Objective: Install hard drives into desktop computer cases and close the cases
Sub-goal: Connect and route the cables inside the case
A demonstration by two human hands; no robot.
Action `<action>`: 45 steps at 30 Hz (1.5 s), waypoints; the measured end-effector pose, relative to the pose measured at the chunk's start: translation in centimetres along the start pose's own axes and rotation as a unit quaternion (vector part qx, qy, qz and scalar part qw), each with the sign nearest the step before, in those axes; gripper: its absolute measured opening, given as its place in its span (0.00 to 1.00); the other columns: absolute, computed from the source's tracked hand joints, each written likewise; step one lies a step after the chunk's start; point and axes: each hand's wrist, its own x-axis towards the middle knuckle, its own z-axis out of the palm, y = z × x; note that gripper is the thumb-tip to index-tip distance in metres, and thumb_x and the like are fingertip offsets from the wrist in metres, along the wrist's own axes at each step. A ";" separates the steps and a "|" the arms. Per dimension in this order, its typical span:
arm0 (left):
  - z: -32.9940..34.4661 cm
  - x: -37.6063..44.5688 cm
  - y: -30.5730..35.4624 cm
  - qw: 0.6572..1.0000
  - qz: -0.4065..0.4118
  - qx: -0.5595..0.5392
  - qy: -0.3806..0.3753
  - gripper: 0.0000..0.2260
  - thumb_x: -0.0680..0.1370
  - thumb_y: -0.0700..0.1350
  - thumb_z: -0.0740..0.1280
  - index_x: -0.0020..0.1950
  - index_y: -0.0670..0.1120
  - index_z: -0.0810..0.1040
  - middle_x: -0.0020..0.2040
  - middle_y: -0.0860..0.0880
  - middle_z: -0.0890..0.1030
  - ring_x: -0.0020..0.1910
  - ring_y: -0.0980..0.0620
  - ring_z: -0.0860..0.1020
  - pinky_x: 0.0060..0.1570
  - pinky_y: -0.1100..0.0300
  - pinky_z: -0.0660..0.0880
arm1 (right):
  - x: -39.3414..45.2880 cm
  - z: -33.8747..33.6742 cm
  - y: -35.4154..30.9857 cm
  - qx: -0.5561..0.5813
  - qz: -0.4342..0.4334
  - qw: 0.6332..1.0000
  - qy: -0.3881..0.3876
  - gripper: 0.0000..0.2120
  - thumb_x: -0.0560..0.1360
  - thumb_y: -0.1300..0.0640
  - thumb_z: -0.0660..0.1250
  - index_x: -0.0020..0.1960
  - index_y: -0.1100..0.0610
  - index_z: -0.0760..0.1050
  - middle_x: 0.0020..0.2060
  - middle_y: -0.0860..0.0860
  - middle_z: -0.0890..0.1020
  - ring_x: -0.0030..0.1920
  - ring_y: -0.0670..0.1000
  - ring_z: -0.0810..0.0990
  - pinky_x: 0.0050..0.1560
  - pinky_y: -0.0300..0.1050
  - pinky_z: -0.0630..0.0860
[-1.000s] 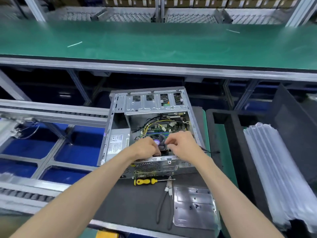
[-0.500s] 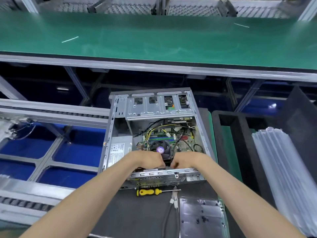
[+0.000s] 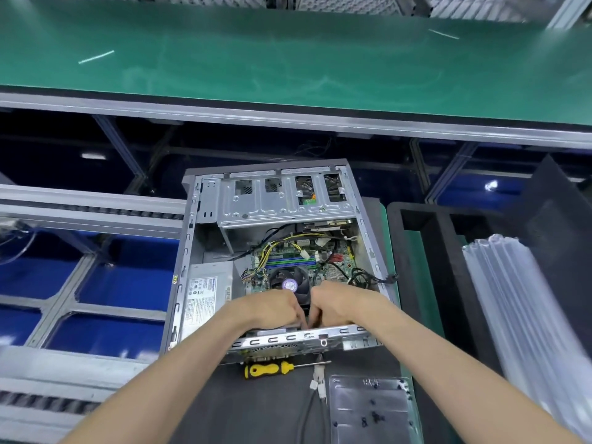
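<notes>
Head view: two hands reach into the open computer case

Head view looks down on the dark surface (image 3: 256, 411). On the left side of the computer case (image 3: 189, 251) sits the grey power box (image 3: 205, 293). It looks heavy and hard. Next comes the left hand (image 3: 272, 307). Its fingers curl down behind the near metal wall, but I cannot tell what they pinch. Above it is the round fan (image 3: 290, 282) on the green board (image 3: 336, 267), with thin wires (image 3: 282, 245). These look easy to break, so hold the case by its stiff metal walls. The edges may be sharp. The right hand (image 3: 342, 304) curls down too, close to the left one, and what it holds is hidden. I see no hard drive for sure. A yellow screwdriver (image 3: 269, 369) lies just in front of the case. A shiny metal plate (image 3: 368, 408) lies further right.
</notes>
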 end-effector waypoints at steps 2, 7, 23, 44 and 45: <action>0.0 0.0 0.0 1.000 0.001 -0.012 -0.007 0.19 0.75 0.38 0.60 0.53 0.53 0.87 0.46 0.57 0.86 0.52 0.49 0.82 0.52 0.59 0.76 | 0.2 0.0 0.0 -0.002 0.001 1.000 -0.011 0.19 0.75 0.68 0.63 0.55 0.51 0.86 0.53 0.48 0.86 0.47 0.56 0.83 0.51 0.44 0.79; 0.3 0.1 0.1 0.999 -0.006 -0.034 0.009 0.14 0.75 0.40 0.64 0.50 0.52 0.88 0.43 0.58 0.85 0.50 0.52 0.82 0.54 0.57 0.77 | 0.0 0.0 -0.3 0.017 0.008 0.999 0.030 0.13 0.75 0.67 0.66 0.50 0.55 0.87 0.49 0.52 0.87 0.43 0.57 0.84 0.51 0.49 0.82; 0.3 0.4 0.6 0.989 -0.001 -0.090 0.119 0.16 0.76 0.43 0.73 0.28 0.52 0.79 0.21 0.59 0.70 0.23 0.61 0.68 0.25 0.69 0.63 | -1.6 -0.5 -0.2 0.154 0.023 0.972 0.177 0.18 0.66 0.70 0.67 0.31 0.47 0.79 0.25 0.43 0.79 0.29 0.41 0.77 0.24 0.26 0.66; 0.4 -0.1 0.8 0.971 0.005 -0.200 0.131 0.11 0.75 0.38 0.66 0.34 0.45 0.83 0.35 0.47 0.86 0.36 0.51 0.85 0.41 0.54 0.83 | -1.4 -0.1 0.0 0.032 0.009 0.986 0.164 0.05 0.69 0.63 0.70 0.40 0.58 0.85 0.33 0.56 0.84 0.34 0.57 0.78 0.36 0.47 0.78; 0.4 -0.1 0.8 0.972 0.004 -0.197 0.130 0.11 0.75 0.38 0.66 0.34 0.44 0.83 0.35 0.47 0.86 0.35 0.51 0.85 0.39 0.55 0.83 | -1.4 -0.1 0.0 0.032 0.011 0.987 0.156 0.05 0.69 0.64 0.70 0.41 0.58 0.86 0.33 0.56 0.84 0.33 0.55 0.76 0.36 0.47 0.79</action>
